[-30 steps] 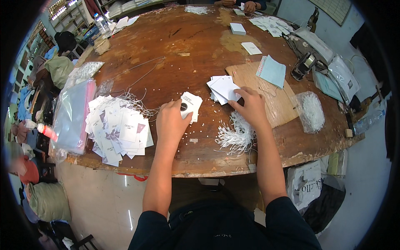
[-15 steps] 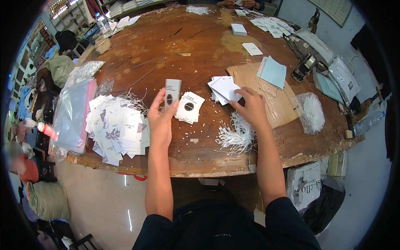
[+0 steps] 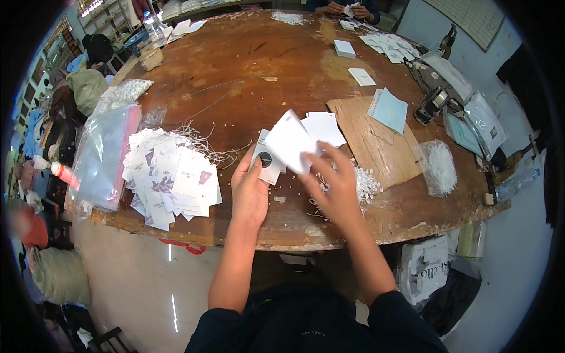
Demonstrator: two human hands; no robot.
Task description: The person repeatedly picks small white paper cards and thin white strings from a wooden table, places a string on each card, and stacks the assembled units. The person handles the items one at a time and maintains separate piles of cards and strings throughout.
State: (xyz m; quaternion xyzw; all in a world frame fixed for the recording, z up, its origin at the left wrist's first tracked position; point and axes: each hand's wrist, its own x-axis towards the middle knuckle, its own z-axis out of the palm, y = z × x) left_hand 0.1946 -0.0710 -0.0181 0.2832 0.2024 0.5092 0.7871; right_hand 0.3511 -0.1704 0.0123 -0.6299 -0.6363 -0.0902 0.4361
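Observation:
My left hand (image 3: 251, 193) is closed on a pale card with a black circle (image 3: 265, 160), thumb on its front. My right hand (image 3: 336, 187) pinches a blank white card (image 3: 289, 141), tilted and overlapping the upper part of the first one. Just beyond the right hand lies a small stack of white cards (image 3: 325, 127). A bundle of white strings (image 3: 366, 186) is partly hidden behind that hand. Left of my left hand spreads a heap of printed tags (image 3: 170, 179) with white strings (image 3: 203, 144) looped at its far side.
Clear plastic bags (image 3: 106, 162) lie at the wooden table's left edge. On the right are a brown board (image 3: 376, 141), a light blue booklet (image 3: 389, 110) and a bag of white bits (image 3: 438, 167). Across the table, another person's hands (image 3: 341, 9) hold something white.
My right hand has lifted a white card from the stack and carried it left to my left hand. My left hand has moved slightly right and lower, its card turned to show the circle.

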